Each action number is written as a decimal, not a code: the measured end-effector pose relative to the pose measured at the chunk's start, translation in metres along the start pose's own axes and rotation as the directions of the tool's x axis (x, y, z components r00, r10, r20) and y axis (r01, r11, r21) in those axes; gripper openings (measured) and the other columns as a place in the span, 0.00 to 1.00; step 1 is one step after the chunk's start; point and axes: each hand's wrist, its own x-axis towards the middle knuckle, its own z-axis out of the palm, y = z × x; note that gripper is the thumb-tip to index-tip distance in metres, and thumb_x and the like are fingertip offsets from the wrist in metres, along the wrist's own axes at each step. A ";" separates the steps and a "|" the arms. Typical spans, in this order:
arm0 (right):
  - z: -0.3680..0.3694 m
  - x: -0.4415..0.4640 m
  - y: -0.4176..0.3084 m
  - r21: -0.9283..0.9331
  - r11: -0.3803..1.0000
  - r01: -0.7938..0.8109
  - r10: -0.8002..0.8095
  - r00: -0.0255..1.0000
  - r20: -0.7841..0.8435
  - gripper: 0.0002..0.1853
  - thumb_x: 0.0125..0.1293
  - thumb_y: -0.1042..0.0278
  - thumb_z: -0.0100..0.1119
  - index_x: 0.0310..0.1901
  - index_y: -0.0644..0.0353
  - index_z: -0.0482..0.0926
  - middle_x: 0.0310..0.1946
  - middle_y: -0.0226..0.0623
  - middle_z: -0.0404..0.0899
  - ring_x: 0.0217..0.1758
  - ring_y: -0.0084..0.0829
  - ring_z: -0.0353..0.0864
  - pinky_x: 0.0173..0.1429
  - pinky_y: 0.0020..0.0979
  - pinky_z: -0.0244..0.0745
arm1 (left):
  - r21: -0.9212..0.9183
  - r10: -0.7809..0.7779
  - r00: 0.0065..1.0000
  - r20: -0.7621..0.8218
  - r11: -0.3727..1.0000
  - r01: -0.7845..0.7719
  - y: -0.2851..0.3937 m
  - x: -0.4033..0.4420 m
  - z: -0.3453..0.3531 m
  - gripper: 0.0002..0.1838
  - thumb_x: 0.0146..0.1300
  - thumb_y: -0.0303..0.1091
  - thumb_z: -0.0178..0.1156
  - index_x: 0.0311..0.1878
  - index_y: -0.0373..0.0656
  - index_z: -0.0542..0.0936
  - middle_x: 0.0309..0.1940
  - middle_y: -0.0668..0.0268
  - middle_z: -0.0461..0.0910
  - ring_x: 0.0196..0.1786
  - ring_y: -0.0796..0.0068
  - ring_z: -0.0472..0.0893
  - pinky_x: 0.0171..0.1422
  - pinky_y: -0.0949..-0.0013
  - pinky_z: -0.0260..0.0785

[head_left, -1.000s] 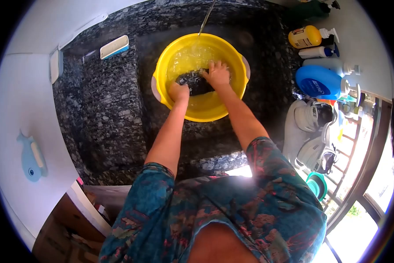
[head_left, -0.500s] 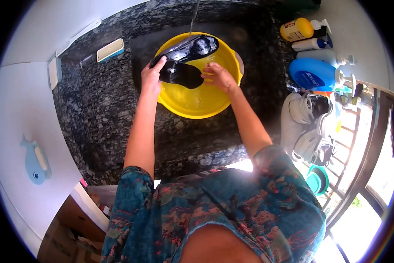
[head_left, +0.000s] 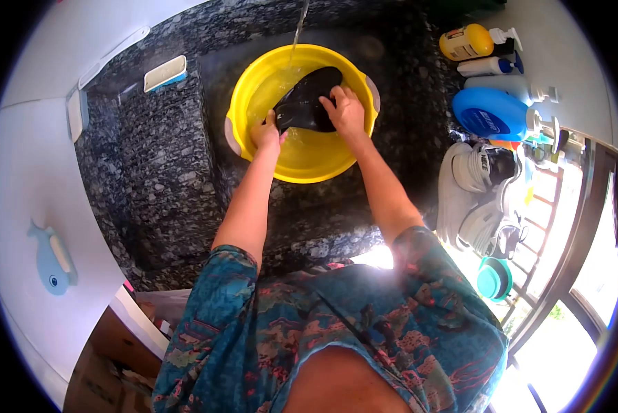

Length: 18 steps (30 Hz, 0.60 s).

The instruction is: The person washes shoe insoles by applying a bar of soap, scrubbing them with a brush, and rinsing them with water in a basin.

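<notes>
Two dark, wet shoe insoles [head_left: 300, 103] lie partly overlapping in the yellow basin [head_left: 309, 175], which holds some water. My left hand [head_left: 266, 133] is closed on their left end, thumb on top. At their right side, my right hand [head_left: 346, 111] has its fingers bent over the insoles' edge and surface; the undersides are hidden. A stream of tap water [head_left: 299, 29] falls into the back of the basin.
The basin sits in a dark speckled stone sink [head_left: 164, 158]. A brush [head_left: 165, 73] lies on the ledge at left. Along the right stand a yellow pump bottle [head_left: 467, 43], a blue bottle [head_left: 486, 113] and light sneakers [head_left: 470, 172].
The insoles have come down into the basin and turned. My left hand has moved right and down; my right hand has closed in on the insoles. The basin has shifted slightly left.
</notes>
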 end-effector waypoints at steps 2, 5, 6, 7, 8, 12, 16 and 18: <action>-0.011 0.016 -0.009 -0.102 0.995 0.016 -0.011 0.999 0.044 0.24 0.57 0.48 0.68 0.49 0.54 0.76 0.38 0.44 0.81 0.40 0.47 0.83 0.40 0.42 0.77 | 0.137 0.112 0.993 -0.048 0.985 -0.105 -0.013 0.013 0.004 0.23 0.68 0.50 0.59 0.45 0.34 0.78 0.27 0.56 0.81 0.25 0.61 0.83 0.25 0.65 0.74; -0.002 0.025 -0.021 -0.222 0.969 -0.108 0.151 0.971 0.185 0.33 0.57 0.46 0.68 0.59 0.51 0.67 0.43 0.46 0.80 0.44 0.47 0.82 0.43 0.42 0.78 | 0.701 0.479 0.876 -0.049 0.642 -0.312 -0.023 0.018 0.007 0.23 0.69 0.49 0.57 0.51 0.35 0.76 0.34 0.58 0.81 0.38 0.60 0.83 0.31 0.65 0.76; 0.014 0.020 -0.016 -0.244 0.963 -0.113 0.166 0.964 0.206 0.34 0.57 0.46 0.68 0.60 0.51 0.64 0.44 0.47 0.79 0.45 0.47 0.82 0.44 0.43 0.78 | 0.869 0.601 0.799 0.025 0.382 -0.314 -0.024 0.016 0.007 0.23 0.70 0.49 0.56 0.53 0.36 0.75 0.37 0.61 0.81 0.44 0.60 0.83 0.34 0.66 0.77; 0.028 0.016 -0.009 -0.267 0.957 -0.115 0.178 0.957 0.228 0.35 0.58 0.46 0.67 0.61 0.51 0.62 0.44 0.49 0.79 0.47 0.48 0.81 0.46 0.43 0.78 | 0.864 0.589 0.808 0.004 0.404 -0.299 -0.024 0.016 0.008 0.22 0.69 0.47 0.57 0.53 0.36 0.75 0.37 0.61 0.81 0.43 0.61 0.83 0.37 0.65 0.77; 0.036 0.013 -0.005 -0.187 0.976 -0.108 0.146 0.967 0.208 0.32 0.59 0.46 0.66 0.58 0.52 0.64 0.44 0.49 0.79 0.47 0.48 0.81 0.47 0.44 0.77 | 0.859 0.577 0.816 -0.016 0.426 -0.285 -0.022 0.015 0.008 0.22 0.69 0.46 0.58 0.54 0.36 0.75 0.38 0.61 0.82 0.42 0.62 0.83 0.39 0.64 0.76; 0.045 0.009 0.002 -0.106 0.960 -0.259 0.278 0.921 0.273 0.34 0.58 0.50 0.68 0.61 0.53 0.63 0.46 0.53 0.79 0.48 0.51 0.81 0.52 0.45 0.76 | 0.049 0.372 0.920 -0.125 0.928 -0.368 0.003 -0.006 0.004 0.22 0.63 0.37 0.63 0.56 0.32 0.74 0.43 0.55 0.81 0.41 0.59 0.82 0.50 0.59 0.74; -0.003 0.017 -0.014 -0.134 0.964 -0.230 0.265 0.868 0.420 0.32 0.57 0.58 0.68 0.61 0.51 0.65 0.54 0.54 0.73 0.55 0.54 0.76 0.58 0.46 0.74 | -0.111 0.357 0.934 0.025 0.929 -0.352 0.001 0.006 -0.015 0.29 0.51 0.19 0.64 0.60 0.31 0.71 0.49 0.57 0.79 0.48 0.68 0.78 0.56 0.69 0.69; -0.023 0.014 -0.027 -0.281 0.958 -0.062 0.186 0.879 0.440 0.37 0.54 0.62 0.69 0.66 0.48 0.64 0.62 0.51 0.67 0.66 0.54 0.66 0.65 0.46 0.68 | 0.071 0.451 0.891 -0.052 0.892 -0.447 -0.020 0.028 -0.013 0.29 0.50 0.16 0.61 0.59 0.32 0.71 0.48 0.57 0.79 0.47 0.68 0.78 0.56 0.70 0.69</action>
